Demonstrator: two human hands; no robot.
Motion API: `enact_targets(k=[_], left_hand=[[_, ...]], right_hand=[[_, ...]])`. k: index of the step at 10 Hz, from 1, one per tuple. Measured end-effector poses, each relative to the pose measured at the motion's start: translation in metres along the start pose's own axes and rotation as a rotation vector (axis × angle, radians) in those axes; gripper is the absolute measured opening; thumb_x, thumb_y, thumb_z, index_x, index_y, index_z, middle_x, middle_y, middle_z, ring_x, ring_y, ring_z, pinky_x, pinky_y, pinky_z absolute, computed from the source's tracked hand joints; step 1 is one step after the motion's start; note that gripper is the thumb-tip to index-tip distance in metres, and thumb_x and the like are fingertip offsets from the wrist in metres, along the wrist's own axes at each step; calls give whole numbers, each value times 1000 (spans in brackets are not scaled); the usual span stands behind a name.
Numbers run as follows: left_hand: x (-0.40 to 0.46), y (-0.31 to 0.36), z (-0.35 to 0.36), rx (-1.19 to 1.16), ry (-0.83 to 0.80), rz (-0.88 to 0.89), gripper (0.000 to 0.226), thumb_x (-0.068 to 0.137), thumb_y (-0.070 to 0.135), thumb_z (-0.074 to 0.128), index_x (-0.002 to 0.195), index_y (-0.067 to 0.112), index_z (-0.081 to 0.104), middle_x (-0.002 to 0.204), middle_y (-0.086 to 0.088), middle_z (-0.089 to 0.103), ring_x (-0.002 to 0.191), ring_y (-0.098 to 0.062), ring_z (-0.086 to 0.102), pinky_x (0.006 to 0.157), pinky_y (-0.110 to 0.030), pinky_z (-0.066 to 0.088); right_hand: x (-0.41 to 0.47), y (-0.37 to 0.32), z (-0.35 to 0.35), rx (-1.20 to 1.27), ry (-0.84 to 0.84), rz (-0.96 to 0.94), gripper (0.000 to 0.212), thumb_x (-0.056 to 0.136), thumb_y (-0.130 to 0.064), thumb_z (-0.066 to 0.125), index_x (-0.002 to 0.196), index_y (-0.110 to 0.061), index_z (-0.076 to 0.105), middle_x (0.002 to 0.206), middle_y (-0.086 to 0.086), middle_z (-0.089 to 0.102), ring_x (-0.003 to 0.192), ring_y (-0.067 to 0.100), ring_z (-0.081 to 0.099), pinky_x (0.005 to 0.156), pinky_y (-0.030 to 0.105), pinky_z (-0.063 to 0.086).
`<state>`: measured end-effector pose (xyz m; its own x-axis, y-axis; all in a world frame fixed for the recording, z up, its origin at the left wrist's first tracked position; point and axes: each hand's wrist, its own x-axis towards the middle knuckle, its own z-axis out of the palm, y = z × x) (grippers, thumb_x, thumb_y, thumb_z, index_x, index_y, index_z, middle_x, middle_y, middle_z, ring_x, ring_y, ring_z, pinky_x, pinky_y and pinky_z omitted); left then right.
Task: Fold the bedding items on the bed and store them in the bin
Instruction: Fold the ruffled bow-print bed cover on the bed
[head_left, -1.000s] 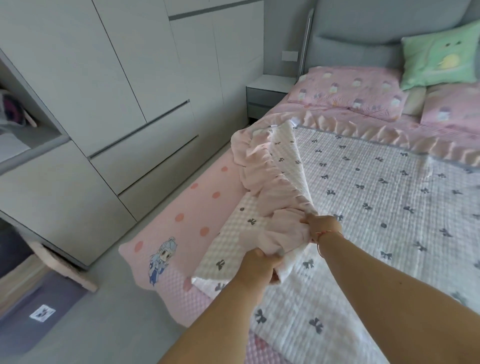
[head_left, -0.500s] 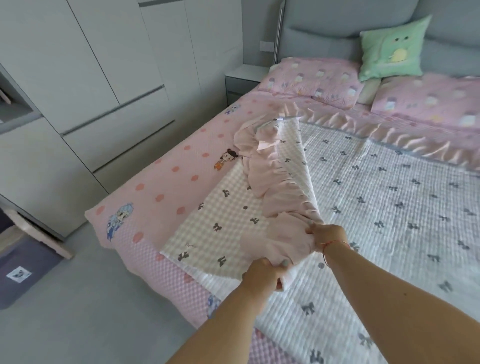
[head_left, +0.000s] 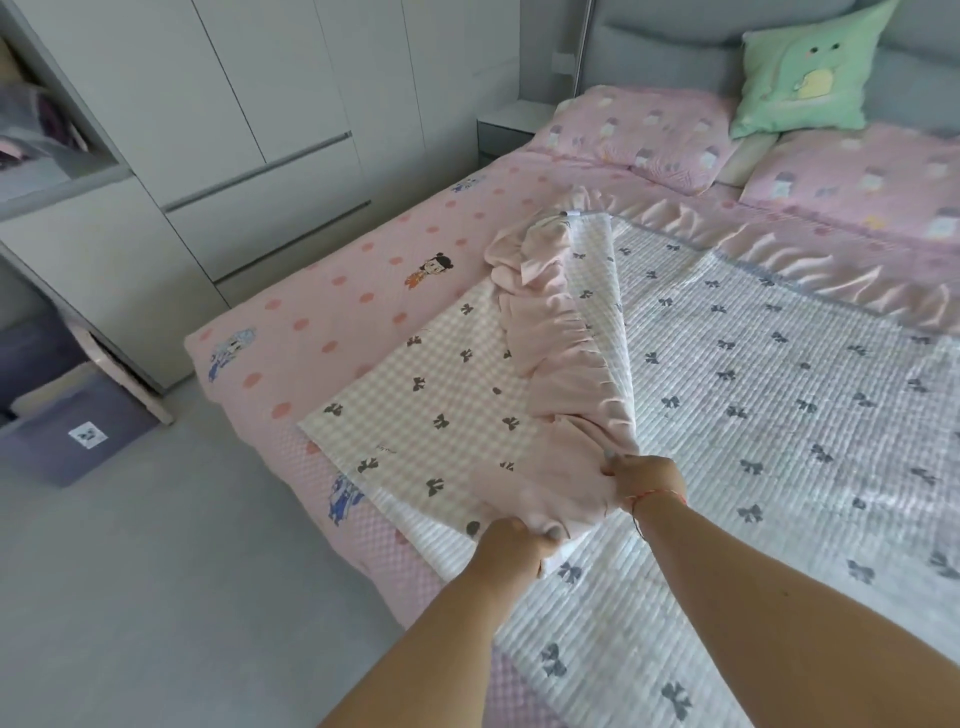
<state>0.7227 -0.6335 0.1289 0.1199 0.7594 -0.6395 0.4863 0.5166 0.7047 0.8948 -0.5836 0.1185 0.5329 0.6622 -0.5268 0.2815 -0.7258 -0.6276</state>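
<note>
Left hand (head_left: 511, 540): I have it clenched on the near corner of the quilt's (head_left: 753, 395) pink ruffle (head_left: 550, 364), fingers curled round the cloth, low by the bed's foot edge.
Right hand (head_left: 644, 475): pinching the same ruffled edge a little further along, so the two grips keep that hem taut between them.
Quilt: spread over the bed (head_left: 337, 312), its left side turned up and over — checked underside (head_left: 441, 384) showing — because I judge I'm drawing that edge across for the first fold.
Bin (head_left: 62, 431): on the floor to the left, well apart from the bed; nothing stored that I can see.
Pillows (head_left: 639, 135): at the headboard, clear of the fold.
Progress: early — folding only just begun, I reckon.
</note>
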Motion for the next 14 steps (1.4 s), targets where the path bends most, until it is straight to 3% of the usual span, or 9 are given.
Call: enact_targets(k=[1, 2, 3, 5, 7, 9, 11, 13, 14], left_hand=[[-24, -6, 26, 14, -6, 21, 26, 89, 20, 65, 69, 15, 49, 72, -4, 53, 73, -23, 57, 85, -36, 54], [-53, -10, 56, 31, -15, 19, 28, 93, 29, 60, 72, 14, 49, 69, -1, 47, 78, -22, 57, 73, -29, 48], [-78, -22, 85, 73, -25, 23, 28, 91, 29, 61, 71, 15, 49, 66, 1, 51, 71, -17, 54, 64, -23, 43], [-137, -46, 151, 7, -78, 103, 22, 93, 24, 61, 76, 15, 51, 72, 1, 54, 78, -16, 55, 57, -14, 40], [-182, -72, 225, -16, -58, 86, 20, 89, 23, 64, 93, 4, 63, 78, -1, 57, 77, -15, 54, 68, -21, 44], [-202, -76, 275, -20, -53, 27, 16, 87, 22, 67, 78, 12, 59, 68, -2, 56, 68, -17, 56, 67, -23, 45], [-211, -69, 315, 9, 12, -7, 22, 84, 13, 67, 69, 16, 51, 70, 0, 54, 62, -12, 53, 63, -23, 49], [-211, -70, 374, -18, 54, -94, 27, 84, 22, 72, 100, 1, 65, 92, -11, 70, 86, -19, 67, 85, -33, 55], [-220, -70, 407, 57, 93, -132, 34, 86, 30, 69, 104, 2, 65, 104, -21, 69, 85, -21, 68, 69, -30, 52]], right_hand=[[-2, 31, -19, -50, -83, 23, 30, 91, -14, 57, 117, 1, 62, 112, 15, 64, 57, 10, 44, 33, 12, 37], [-11, 64, -35, -218, -26, -10, 37, 91, -43, 50, 96, -10, 69, 72, 2, 60, 65, 19, 55, 46, 24, 36], [-33, 94, -58, -219, -27, -16, 40, 89, -45, 52, 93, -8, 66, 70, 4, 55, 79, 25, 57, 66, 29, 42], [-75, 171, -114, -15, 30, 17, 36, 85, -38, 60, 63, -10, 58, 60, 7, 56, 63, 25, 56, 53, 27, 39], [-103, 235, -174, 140, -78, 23, 28, 91, -8, 56, 116, 2, 63, 71, 1, 52, 56, 9, 44, 30, 8, 32], [-100, 275, -207, -77, -8, 21, 39, 97, -40, 34, 128, -28, 54, 114, 7, 63, 98, 24, 60, 68, 25, 41], [-103, 292, -243, 201, -40, 76, 33, 93, -23, 52, 121, -9, 62, 118, 14, 64, 106, 25, 62, 44, 12, 41], [-85, 319, -281, 160, -237, -37, 34, 94, -5, 50, 125, 7, 55, 131, 23, 55, 56, -1, 38, 29, 7, 28], [-83, 336, -300, 69, -262, -54, 33, 94, -6, 50, 124, 5, 57, 129, 21, 57, 47, 2, 43, 30, 7, 30]])
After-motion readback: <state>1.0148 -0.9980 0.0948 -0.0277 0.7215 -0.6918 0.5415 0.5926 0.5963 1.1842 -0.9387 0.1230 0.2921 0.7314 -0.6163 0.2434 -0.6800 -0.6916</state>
